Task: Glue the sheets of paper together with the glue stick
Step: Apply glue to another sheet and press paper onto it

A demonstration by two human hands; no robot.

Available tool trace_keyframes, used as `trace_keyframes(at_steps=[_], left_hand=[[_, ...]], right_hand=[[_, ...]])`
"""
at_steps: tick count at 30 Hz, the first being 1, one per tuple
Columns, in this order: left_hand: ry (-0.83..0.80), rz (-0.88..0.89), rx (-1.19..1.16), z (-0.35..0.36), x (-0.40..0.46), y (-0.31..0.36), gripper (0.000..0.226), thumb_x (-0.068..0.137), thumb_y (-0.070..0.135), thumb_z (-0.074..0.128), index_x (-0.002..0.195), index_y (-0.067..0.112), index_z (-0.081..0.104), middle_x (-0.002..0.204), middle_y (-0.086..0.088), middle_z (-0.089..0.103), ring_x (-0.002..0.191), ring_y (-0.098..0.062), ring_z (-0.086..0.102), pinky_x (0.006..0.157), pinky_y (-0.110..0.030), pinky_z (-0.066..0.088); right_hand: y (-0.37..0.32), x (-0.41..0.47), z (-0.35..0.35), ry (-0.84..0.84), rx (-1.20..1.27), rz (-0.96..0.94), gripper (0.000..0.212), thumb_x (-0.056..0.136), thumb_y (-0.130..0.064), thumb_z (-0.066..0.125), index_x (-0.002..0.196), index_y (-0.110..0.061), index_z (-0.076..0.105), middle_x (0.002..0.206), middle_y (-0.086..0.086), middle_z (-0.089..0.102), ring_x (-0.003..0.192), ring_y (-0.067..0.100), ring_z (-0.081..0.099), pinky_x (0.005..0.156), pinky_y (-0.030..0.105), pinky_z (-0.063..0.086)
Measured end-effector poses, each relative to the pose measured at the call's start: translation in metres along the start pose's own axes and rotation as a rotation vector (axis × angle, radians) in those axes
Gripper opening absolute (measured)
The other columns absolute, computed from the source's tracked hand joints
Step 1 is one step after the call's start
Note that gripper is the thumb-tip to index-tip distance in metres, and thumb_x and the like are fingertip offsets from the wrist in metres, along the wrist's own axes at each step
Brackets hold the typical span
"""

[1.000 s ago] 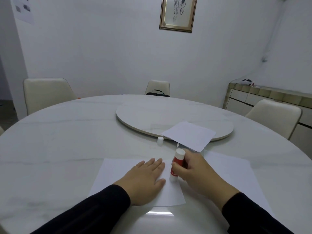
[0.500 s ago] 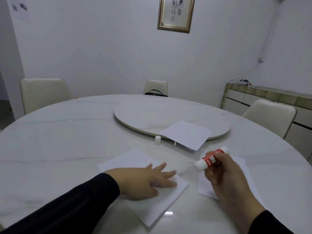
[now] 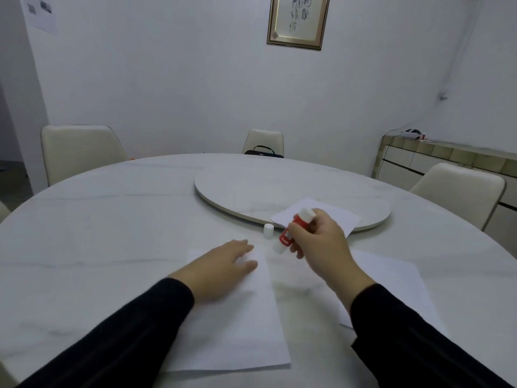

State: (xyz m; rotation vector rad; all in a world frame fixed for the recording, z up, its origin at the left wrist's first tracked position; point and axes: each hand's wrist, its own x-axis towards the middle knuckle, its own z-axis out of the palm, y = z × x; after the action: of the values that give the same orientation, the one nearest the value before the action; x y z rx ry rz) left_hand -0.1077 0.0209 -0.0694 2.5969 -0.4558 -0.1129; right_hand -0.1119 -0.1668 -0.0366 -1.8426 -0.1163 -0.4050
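Spanning the view, the round marble tabletop carries three white sheets. Near sheet now lies squared to the person; half a second ago it sat skewed. Left hand rests flat on its top edge, fingers straight, pinning it. Second sheet lies just right of it, a third on the turntable. Right hand, grip closed around the glue stick, has swung the uncapped tip down beside the near sheet's right edge; contact unclear. Judgement: another glue pass is about to start. Cap stands apart.
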Motion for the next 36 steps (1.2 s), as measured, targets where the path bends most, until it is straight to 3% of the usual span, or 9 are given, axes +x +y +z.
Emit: trace_keyframes(at_steps=[4,9,14,19,24,27,30,32,36], left_hand=[[-0.037,0.033,0.265,0.027,0.003,-0.002,0.059,0.099,0.043,0.023,0.152,0.023,0.005,0.161,0.008,-0.001,0.147,-0.008,-0.004,0.119,-0.03,-0.002],[-0.078,0.041,0.314,0.026,0.002,0.001,0.058,0.1,0.038,0.018,0.152,0.021,-0.001,0.161,0.006,-0.006,0.147,-0.009,-0.007,0.119,-0.03,-0.005],[-0.093,0.035,0.347,0.025,0.001,0.0,0.057,0.1,0.037,0.015,0.152,0.021,-0.003,0.16,0.006,-0.008,0.147,-0.008,-0.008,0.119,-0.031,-0.006],[-0.102,0.038,0.363,0.025,0.002,0.0,0.055,0.101,0.034,0.014,0.152,0.02,-0.005,0.16,0.005,-0.009,0.147,-0.009,-0.008,0.119,-0.032,-0.005],[-0.117,0.033,0.373,0.025,0.002,-0.002,0.054,0.101,0.032,0.012,0.152,0.021,-0.004,0.16,0.005,-0.009,0.147,-0.009,-0.008,0.118,-0.031,-0.005],[-0.12,0.029,0.371,0.025,0.002,-0.001,0.054,0.101,0.032,0.013,0.152,0.02,-0.003,0.161,0.005,-0.009,0.147,-0.009,-0.007,0.118,-0.031,-0.004],[-0.109,0.03,0.376,0.025,0.001,-0.001,0.055,0.101,0.036,0.012,0.152,0.021,-0.003,0.161,0.005,-0.008,0.147,-0.009,-0.007,0.12,-0.031,-0.004],[-0.1,0.027,0.377,0.025,-0.001,0.0,0.06,0.099,0.045,0.014,0.152,0.021,-0.003,0.16,0.006,-0.008,0.147,-0.009,-0.007,0.12,-0.031,-0.003],[-0.243,0.098,0.395,0.011,-0.005,0.004,0.063,0.099,0.046,0.024,0.152,0.024,-0.002,0.16,0.009,-0.011,0.146,-0.008,-0.014,0.119,-0.031,-0.007]], right_hand=[[0.017,0.015,0.025,-0.034,-0.14,-0.012,0.014,0.084,-0.022,0.057,0.091,-0.01,0.054,0.081,0.007,0.065,0.071,0.024,0.061,0.068,0.041,0.053],[0.026,0.016,0.04,-0.098,-0.22,-0.022,0.018,0.089,-0.022,0.053,0.1,-0.007,0.053,0.078,-0.002,0.061,0.073,0.021,0.061,0.074,0.039,0.054],[0.025,0.015,0.04,-0.196,-0.373,-0.109,0.015,0.087,-0.023,0.049,0.091,-0.009,0.049,0.09,0.011,0.067,0.077,0.03,0.06,0.067,0.039,0.05],[0.017,-0.009,0.024,-0.263,-0.406,-0.182,0.017,0.086,-0.024,0.054,0.088,-0.008,0.05,0.078,0.009,0.06,0.059,0.011,0.044,0.056,0.024,0.037],[0.005,-0.053,0.001,-0.379,-0.373,-0.238,0.018,0.082,-0.028,0.053,0.082,-0.012,0.048,0.077,0.01,0.066,0.069,0.028,0.058,0.064,0.042,0.049],[0.0,-0.076,-0.013,-0.481,-0.304,-0.246,0.017,0.079,-0.03,0.053,0.083,-0.014,0.05,0.077,0.01,0.067,0.071,0.028,0.061,0.066,0.043,0.051],[-0.001,-0.086,-0.023,-0.601,-0.229,-0.219,0.005,0.081,-0.019,0.058,0.083,-0.016,0.055,0.068,-0.001,0.061,0.059,0.007,0.051,0.057,0.022,0.042],[0.0,-0.085,-0.027,-0.628,-0.042,-0.125,0.005,0.077,-0.016,0.062,0.08,-0.014,0.059,0.065,-0.003,0.054,0.055,0.008,0.047,0.053,0.018,0.04],[0.007,-0.069,-0.035,-0.188,0.715,0.223,0.01,0.06,-0.007,0.069,0.065,-0.015,0.071,0.064,0.013,0.06,0.051,0.017,0.058,0.041,0.018,0.044]])
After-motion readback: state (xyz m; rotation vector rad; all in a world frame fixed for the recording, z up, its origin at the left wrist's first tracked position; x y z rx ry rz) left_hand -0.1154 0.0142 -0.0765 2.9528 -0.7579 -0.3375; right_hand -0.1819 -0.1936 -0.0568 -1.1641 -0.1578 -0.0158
